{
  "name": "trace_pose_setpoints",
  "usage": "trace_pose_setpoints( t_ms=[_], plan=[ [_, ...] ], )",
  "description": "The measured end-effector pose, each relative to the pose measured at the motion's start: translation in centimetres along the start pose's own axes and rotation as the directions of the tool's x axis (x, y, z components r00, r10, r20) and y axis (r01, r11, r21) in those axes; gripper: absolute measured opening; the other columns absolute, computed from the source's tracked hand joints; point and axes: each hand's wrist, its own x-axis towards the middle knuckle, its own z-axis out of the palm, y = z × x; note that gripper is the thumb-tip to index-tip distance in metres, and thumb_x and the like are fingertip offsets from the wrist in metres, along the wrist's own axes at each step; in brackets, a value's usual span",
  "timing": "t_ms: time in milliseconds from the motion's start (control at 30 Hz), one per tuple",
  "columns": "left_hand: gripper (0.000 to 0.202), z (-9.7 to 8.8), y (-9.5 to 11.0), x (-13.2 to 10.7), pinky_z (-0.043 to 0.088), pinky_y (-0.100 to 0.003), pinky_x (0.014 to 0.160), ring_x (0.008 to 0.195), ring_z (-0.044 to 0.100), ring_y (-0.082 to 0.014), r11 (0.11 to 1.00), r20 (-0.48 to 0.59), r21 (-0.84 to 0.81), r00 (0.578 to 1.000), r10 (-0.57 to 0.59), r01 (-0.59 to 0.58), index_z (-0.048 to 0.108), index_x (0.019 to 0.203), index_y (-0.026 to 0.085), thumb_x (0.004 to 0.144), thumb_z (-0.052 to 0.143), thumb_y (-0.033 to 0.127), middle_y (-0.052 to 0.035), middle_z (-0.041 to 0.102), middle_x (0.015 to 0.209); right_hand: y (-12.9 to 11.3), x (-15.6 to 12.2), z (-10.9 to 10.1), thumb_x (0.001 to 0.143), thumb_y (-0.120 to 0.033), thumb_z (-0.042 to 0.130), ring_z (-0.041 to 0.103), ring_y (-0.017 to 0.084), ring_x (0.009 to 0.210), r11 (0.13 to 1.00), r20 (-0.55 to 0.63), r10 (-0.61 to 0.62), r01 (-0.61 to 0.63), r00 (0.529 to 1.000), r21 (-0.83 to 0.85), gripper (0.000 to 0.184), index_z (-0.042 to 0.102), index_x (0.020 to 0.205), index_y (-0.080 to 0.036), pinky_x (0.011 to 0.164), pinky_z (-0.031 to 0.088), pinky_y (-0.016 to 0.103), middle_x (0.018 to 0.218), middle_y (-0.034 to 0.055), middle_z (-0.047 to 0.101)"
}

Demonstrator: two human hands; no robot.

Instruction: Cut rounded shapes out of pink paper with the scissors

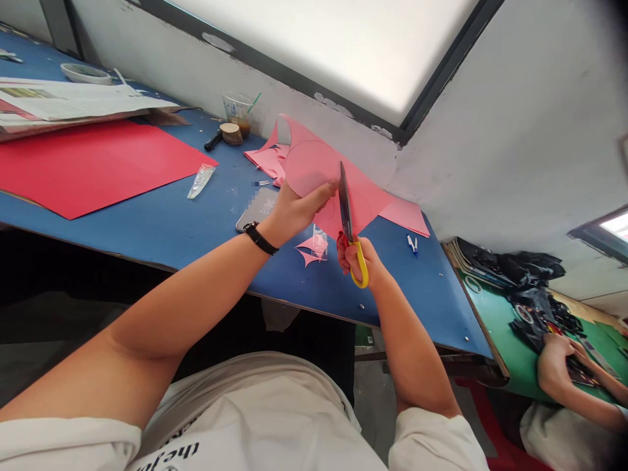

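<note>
Two bare hands are occupied at a pink sheet (366, 196), which is held above the blue table (417, 281) and curled at its upper left. Its lower left part is pinched by the left hand (299, 209), with the thumb laid over it and the fingers mostly hidden. Just below the sheet, the scissors (346, 206) are gripped by the right hand (373, 261), its fingers wrapped closed around the handles; how far the blades are parted cannot be told. Because they stand right beside the left thumb, a nick could be caused by a slip. Since the sheet is bowed and unsupported, the drawn circle (311, 163) could be cut into if the paper flexes. Beyond the sheet's left end, a drink cup (239, 111) could be knocked by a wide swing.
</note>
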Motion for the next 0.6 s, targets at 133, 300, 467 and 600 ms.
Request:
trace_pose_setpoints(
  t_ms=[133, 300, 467, 600],
  plan=[
    [0.059, -0.07, -0.24, 0.01, 0.049, -0.032, 0.060, 0.063, 0.053, -0.0146, 1.000, 0.005, -0.001, 1.000, 0.020, -0.020, 0.060, 0.066, 0.024, 0.089, 0.100, 0.061, 0.0028, 0.051, 0.063, 0.22, 0.04, -0.10, 0.091, -0.105, 0.068, 0.041, 0.013, 0.051, 1.000, 0.001, -0.003, 0.003, 1.000, 0.006, 0.080, 0.053, 0.091, -0.027, 0.045, 0.045, 0.031, 0.065, -0.0064, 0.048],
    [0.059, -0.16, -0.33, -0.05, 0.049, -0.032, 0.060, 0.064, 0.053, -0.0140, 0.999, 0.005, -0.003, 0.999, 0.032, -0.032, 0.060, 0.067, 0.023, 0.088, 0.100, 0.062, 0.0026, 0.053, 0.065, 0.56, 0.12, -0.13, 0.091, -0.103, 0.071, 0.040, 0.012, 0.050, 1.000, -0.001, 0.003, -0.003, 1.000, 0.024, 0.078, 0.053, 0.089, -0.027, 0.045, 0.044, 0.030, 0.064, -0.0070, 0.047],
    [0.057, 0.04, 0.06, -0.07, 0.045, -0.031, 0.058, 0.061, 0.050, -0.0130, 0.999, -0.009, 0.018, 0.999, 0.034, -0.034, 0.059, 0.065, 0.023, 0.090, 0.098, 0.056, 0.0025, 0.052, 0.063, 0.50, 0.11, -0.20, 0.090, -0.104, 0.071, 0.043, 0.013, 0.050, 1.000, -0.008, 0.000, 0.000, 1.000, 0.021, 0.078, 0.054, 0.088, -0.027, 0.043, 0.047, 0.030, 0.064, -0.0065, 0.047],
    [0.056, 0.06, 0.14, -0.02, 0.045, -0.031, 0.057, 0.059, 0.051, -0.0131, 1.000, -0.029, 0.022, 0.999, 0.021, -0.021, 0.059, 0.066, 0.023, 0.093, 0.098, 0.052, 0.0023, 0.053, 0.063, 0.07, 0.03, -0.18, 0.091, -0.105, 0.069, 0.045, 0.013, 0.049, 1.000, -0.003, -0.010, 0.010, 1.000, 0.001, 0.080, 0.054, 0.088, -0.027, 0.045, 0.050, 0.031, 0.063, -0.0064, 0.048]
  ],
)
